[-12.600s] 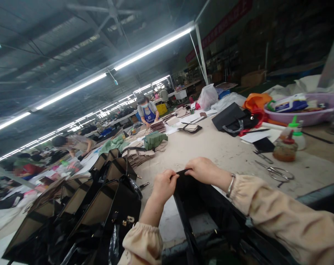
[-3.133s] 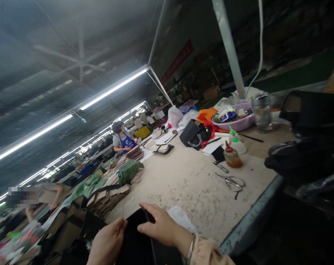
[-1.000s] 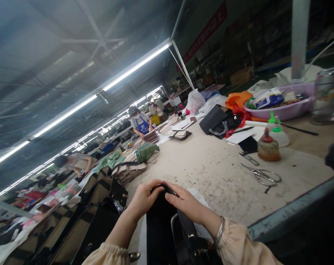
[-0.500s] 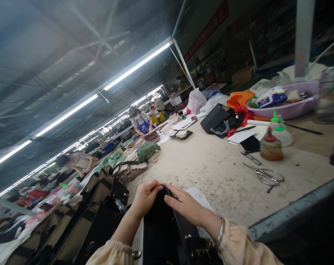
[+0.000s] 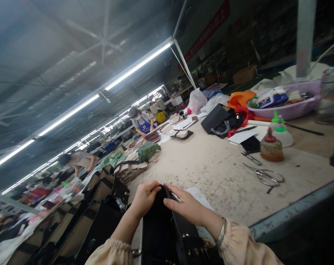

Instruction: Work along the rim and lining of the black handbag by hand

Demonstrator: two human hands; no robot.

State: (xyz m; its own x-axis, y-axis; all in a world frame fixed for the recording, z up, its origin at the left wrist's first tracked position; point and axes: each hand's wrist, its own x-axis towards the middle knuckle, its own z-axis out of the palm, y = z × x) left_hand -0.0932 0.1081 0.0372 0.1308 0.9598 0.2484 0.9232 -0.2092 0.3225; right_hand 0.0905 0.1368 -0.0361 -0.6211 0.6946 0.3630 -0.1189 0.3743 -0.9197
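A black handbag (image 5: 158,235) with gold-coloured metal fittings stands in front of me at the bottom of the head view, its lower part cut off by the frame. My left hand (image 5: 145,197) pinches the bag's far top edge between thumb and fingers. Close beside it, my right hand (image 5: 185,204) grips the same rim from the right, fingers along the edge and thumb on the inner side. Both hands are closed on the bag. A white sheet (image 5: 201,198) lies partly under the right forearm.
Several black bags with tan insides (image 5: 84,228) stand at left. On the right lie scissors (image 5: 266,176), small snips (image 5: 251,158), a glue bottle (image 5: 272,147) and a lilac basin (image 5: 296,106). A black bag (image 5: 215,119) and stacked brown pieces (image 5: 130,171) sit farther back. Co-workers (image 5: 142,121) stand beyond.
Both hands stay on the bag's top edge, with only a slight shift of the fingers. The whole view has moved a little.
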